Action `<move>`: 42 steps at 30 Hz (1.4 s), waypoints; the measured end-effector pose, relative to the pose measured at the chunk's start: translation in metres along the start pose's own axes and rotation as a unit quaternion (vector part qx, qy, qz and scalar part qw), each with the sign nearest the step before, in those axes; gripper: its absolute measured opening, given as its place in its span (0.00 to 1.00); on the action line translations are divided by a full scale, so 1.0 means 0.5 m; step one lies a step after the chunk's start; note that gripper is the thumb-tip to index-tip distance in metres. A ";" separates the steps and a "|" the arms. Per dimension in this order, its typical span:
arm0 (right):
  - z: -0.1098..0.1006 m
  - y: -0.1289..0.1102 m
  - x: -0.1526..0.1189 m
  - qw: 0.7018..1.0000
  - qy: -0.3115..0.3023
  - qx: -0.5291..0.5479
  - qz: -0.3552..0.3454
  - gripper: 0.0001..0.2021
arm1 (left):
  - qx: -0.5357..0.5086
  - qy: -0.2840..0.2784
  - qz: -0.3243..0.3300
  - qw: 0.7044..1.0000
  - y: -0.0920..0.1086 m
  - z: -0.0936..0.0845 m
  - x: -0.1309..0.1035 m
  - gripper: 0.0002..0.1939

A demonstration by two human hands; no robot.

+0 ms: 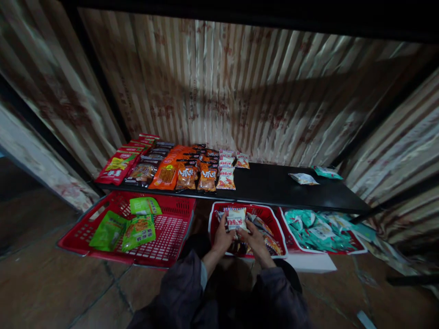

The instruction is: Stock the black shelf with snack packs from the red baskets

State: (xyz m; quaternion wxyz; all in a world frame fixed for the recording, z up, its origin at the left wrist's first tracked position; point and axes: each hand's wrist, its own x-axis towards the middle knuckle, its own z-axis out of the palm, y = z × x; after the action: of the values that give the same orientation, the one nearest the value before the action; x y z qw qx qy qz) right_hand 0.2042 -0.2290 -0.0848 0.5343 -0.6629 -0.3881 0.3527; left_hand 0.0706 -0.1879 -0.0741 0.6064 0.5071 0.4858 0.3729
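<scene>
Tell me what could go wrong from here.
The white packet, held between the left hand and right hand, could slip into the basket beneath. Small orange-and-brown bags sit at the front edge of the black shelf, so a bump might knock one off.

Passable ahead and slightly right of the right hand (256,240), over the bare stretch of black shelf (262,183), as far as a loose white packet (303,178). Blocked ahead of the left hand (222,238) by lined-up white packets (226,177) and orange packets (187,176). Closed off farther forward by corrugated backing (212,91). Low to the left, open over the red basket (171,235) beside green pouches (139,232).
</scene>
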 end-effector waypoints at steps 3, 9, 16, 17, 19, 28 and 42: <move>-0.014 -0.040 -0.023 0.997 0.005 0.066 0.029 0.31 | -0.032 -0.019 0.048 0.998 0.031 0.002 -0.015 0.42; -0.032 -0.099 -0.055 0.976 0.017 0.213 0.036 0.34 | -0.105 -0.024 -0.014 0.994 0.096 -0.005 -0.031 0.31; -0.039 -0.127 -0.074 0.970 0.052 0.239 0.018 0.33 | -0.155 -0.152 -0.010 0.976 0.137 0.002 -0.042 0.25; -0.039 -0.130 -0.077 0.970 0.050 0.238 0.019 0.33 | -0.152 -0.148 -0.006 0.977 0.137 0.004 -0.044 0.24; -0.038 -0.139 -0.083 0.969 0.046 0.242 0.021 0.32 | -0.145 -0.135 0.003 0.980 0.135 0.007 -0.048 0.22; -0.055 -0.183 -0.074 0.954 0.069 0.289 0.048 0.20 | -0.075 -0.122 0.050 0.988 0.139 -0.043 -0.066 0.15; -0.009 -0.246 -0.076 0.928 0.089 0.362 0.002 0.17 | -0.077 -0.211 0.067 0.972 0.155 -0.092 -0.106 0.25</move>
State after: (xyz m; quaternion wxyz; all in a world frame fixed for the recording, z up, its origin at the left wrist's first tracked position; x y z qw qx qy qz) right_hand 0.1743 -0.2492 0.0387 0.7699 -0.4539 -0.1832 0.4095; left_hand 0.0157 -0.2102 0.0120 0.7059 0.5577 0.2815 0.3338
